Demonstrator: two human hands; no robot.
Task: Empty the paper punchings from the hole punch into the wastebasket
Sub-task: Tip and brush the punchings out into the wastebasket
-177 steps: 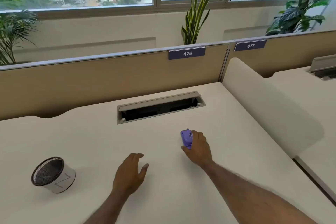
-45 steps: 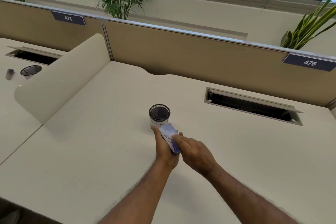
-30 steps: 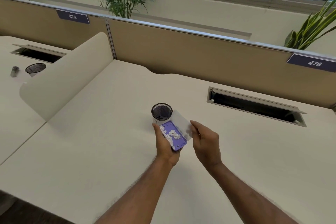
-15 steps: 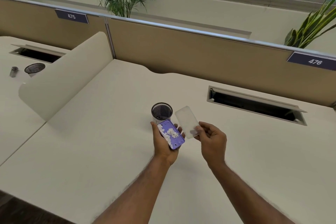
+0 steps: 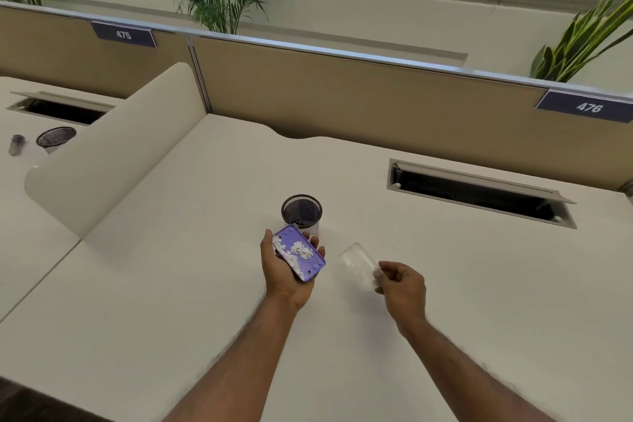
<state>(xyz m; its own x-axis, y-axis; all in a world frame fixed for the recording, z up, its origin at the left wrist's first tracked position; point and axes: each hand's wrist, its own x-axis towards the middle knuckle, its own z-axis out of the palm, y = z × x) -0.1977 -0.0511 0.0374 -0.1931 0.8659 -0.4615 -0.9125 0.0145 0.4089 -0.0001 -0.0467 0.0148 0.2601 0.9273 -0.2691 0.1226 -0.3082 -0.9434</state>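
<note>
Head view shows the left hand (image 5: 286,271) cupped palm-up around the purple hole punch (image 5: 298,257), fingers curled along its far edge and thumb on the near side, the open underside facing up with white paper punchings (image 5: 297,250) lying loose on it. The punch sits just in front of the black mesh wastebasket (image 5: 301,211), which stands upright on the desk (image 5: 171,284). The right hand (image 5: 402,288) pinches one end of the clear cover (image 5: 358,262) between thumb and fingertips, held apart from the punch and above the desk. The punch looks like light, rigid plastic, best held by its long edges as now so the face stays clear; the punchings are featherweight and will scatter with any jolt, so a slow tilt right over the basket mouth seems wise. The cover looks thin, smooth and a little slippery, easy to hold by an edge. Counted: one punch in hand, one cover, one wastebasket on this desk, a second mesh basket (image 5: 56,139) on the neighbouring desk, and too many punchings to count
</note>
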